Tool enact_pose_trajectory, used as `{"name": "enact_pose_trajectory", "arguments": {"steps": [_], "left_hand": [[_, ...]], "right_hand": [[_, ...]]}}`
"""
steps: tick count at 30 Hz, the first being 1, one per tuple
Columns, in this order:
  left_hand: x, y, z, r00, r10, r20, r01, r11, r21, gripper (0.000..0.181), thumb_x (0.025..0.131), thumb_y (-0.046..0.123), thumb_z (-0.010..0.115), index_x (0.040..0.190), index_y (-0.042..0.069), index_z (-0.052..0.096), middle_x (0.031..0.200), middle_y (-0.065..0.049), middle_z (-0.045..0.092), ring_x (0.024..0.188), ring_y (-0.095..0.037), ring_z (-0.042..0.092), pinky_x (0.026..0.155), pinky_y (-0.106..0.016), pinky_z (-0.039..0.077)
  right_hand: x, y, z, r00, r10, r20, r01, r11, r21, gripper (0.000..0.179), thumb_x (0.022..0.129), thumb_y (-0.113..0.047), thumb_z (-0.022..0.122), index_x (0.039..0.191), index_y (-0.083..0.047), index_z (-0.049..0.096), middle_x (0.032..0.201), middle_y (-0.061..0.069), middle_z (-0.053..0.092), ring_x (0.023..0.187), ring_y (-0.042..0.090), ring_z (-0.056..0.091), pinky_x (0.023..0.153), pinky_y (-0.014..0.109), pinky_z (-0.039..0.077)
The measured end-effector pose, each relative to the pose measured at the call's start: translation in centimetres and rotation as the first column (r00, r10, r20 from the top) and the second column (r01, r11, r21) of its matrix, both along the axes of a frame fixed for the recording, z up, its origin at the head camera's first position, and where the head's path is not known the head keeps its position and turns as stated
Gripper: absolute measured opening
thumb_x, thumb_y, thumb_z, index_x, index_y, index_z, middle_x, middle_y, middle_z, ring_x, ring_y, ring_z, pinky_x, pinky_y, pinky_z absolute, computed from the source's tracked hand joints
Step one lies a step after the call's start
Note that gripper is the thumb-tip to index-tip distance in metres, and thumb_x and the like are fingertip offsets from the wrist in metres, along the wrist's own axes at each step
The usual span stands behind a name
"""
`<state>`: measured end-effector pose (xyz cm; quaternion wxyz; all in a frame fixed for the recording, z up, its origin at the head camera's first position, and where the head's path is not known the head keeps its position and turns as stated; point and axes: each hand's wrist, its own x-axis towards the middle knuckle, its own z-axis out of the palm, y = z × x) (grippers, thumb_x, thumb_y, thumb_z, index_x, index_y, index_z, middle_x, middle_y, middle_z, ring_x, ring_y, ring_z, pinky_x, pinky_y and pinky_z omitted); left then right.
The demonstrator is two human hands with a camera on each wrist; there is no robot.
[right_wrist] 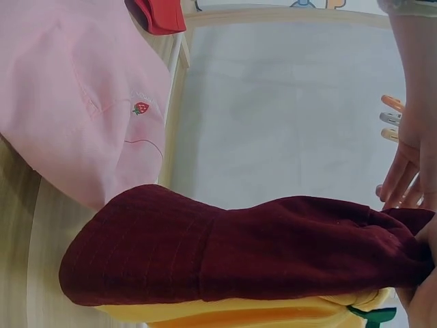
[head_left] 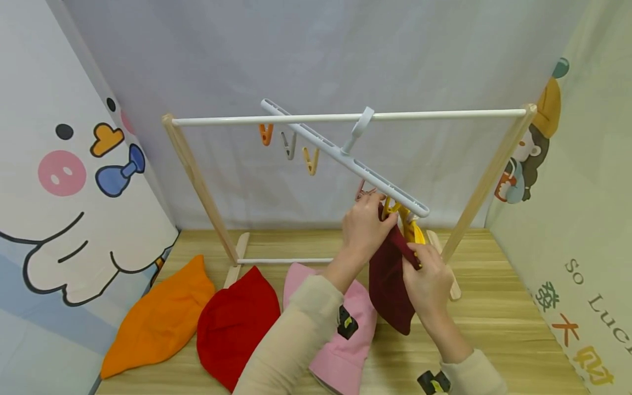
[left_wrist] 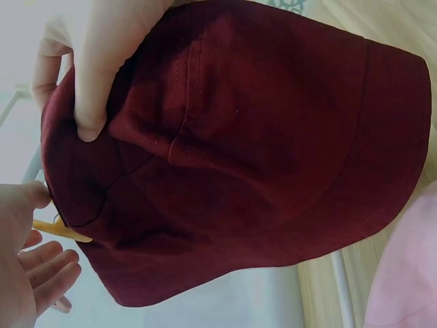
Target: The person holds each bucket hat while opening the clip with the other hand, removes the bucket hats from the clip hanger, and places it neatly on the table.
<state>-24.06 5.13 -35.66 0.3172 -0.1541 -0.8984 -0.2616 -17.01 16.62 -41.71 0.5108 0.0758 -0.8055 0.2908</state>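
Note:
A maroon bucket hat (head_left: 392, 280) hangs below the right end of a pale grey clip hanger (head_left: 367, 173). My right hand (head_left: 429, 277) pinches its crown, the thumb pressed on the cloth in the left wrist view. A yellow clip (left_wrist: 65, 230) overlaps the hat's top edge. My left hand (left_wrist: 31, 266) is beside this clip, fingers loosely extended and thumb close to the hat's edge. Behind the maroon hat, a yellow hat (right_wrist: 239, 312) with a green tab shows partly; its attachment is mostly hidden.
The hanger hooks over the white bar (head_left: 444, 115) of a wooden stand, tilted down rightward. Orange (head_left: 266, 134), grey (head_left: 288, 146) and pale yellow (head_left: 310, 161) clips dangle at left. Orange (head_left: 163, 323), red (head_left: 239, 326) and pink (head_left: 345, 351) hats lie on the table.

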Motion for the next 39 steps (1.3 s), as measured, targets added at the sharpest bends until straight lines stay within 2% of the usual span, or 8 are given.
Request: {"name": "enact_pose_trajectory", "arguments": {"steps": [5,13,20,28,39], "left_hand": [[0.1,0.3,-0.2,1.000,0.010,-0.023,-0.009,0.999,0.051,0.028,0.075,0.033,0.073,0.092,0.014,0.063,0.076,0.002,0.059,0.055,-0.014,0.053,0.047,-0.026,0.044],[0.1,1.1,-0.5,0.998,0.061,-0.013,-0.060,0.994,0.096,0.033,0.073,0.036,0.075,0.090,0.012,0.060,0.078,0.002,0.061,0.054,-0.016,0.055,0.045,-0.026,0.043],[-0.2,1.3,-0.7,0.996,0.086,-0.022,-0.083,0.993,0.089,0.034,0.072,0.037,0.075,0.089,0.012,0.060,0.083,0.001,0.064,0.055,-0.018,0.058,0.046,-0.028,0.045],[-0.4,1.4,-0.8,0.993,0.108,-0.038,-0.105,0.992,0.071,0.039,0.070,0.044,0.076,0.087,0.013,0.060,0.083,0.002,0.063,0.055,-0.018,0.059,0.046,-0.027,0.045],[-0.7,1.4,-1.3,0.988,0.116,-0.105,-0.108,0.991,0.073,0.037,0.072,0.043,0.075,0.085,0.012,0.059,0.081,0.001,0.063,0.053,-0.016,0.058,0.045,-0.027,0.046]], "right_hand": [[0.0,-0.1,-0.1,1.000,0.017,-0.012,-0.017,1.000,0.014,0.012,0.068,0.003,0.066,0.080,-0.001,0.067,0.071,0.012,0.063,0.055,0.026,0.057,0.046,0.038,0.040],[0.0,-0.3,-0.5,0.999,0.032,-0.007,-0.032,0.999,0.023,0.013,0.068,0.003,0.067,0.080,-0.003,0.068,0.073,0.011,0.063,0.054,0.029,0.057,0.046,0.039,0.042],[0.1,-0.4,-0.7,0.998,0.060,-0.016,-0.059,0.997,0.040,0.011,0.069,0.003,0.067,0.079,-0.002,0.068,0.073,0.011,0.063,0.060,0.027,0.060,0.051,0.037,0.043],[0.2,-0.4,-0.8,0.997,0.075,0.024,-0.076,0.995,0.057,0.014,0.068,0.002,0.068,0.081,-0.003,0.068,0.074,0.009,0.063,0.060,0.026,0.061,0.050,0.037,0.046],[0.1,-0.5,-1.2,0.997,0.079,-0.004,-0.078,0.993,0.083,0.014,0.067,0.001,0.068,0.081,-0.004,0.068,0.074,0.008,0.063,0.057,0.027,0.060,0.046,0.037,0.044]]}}
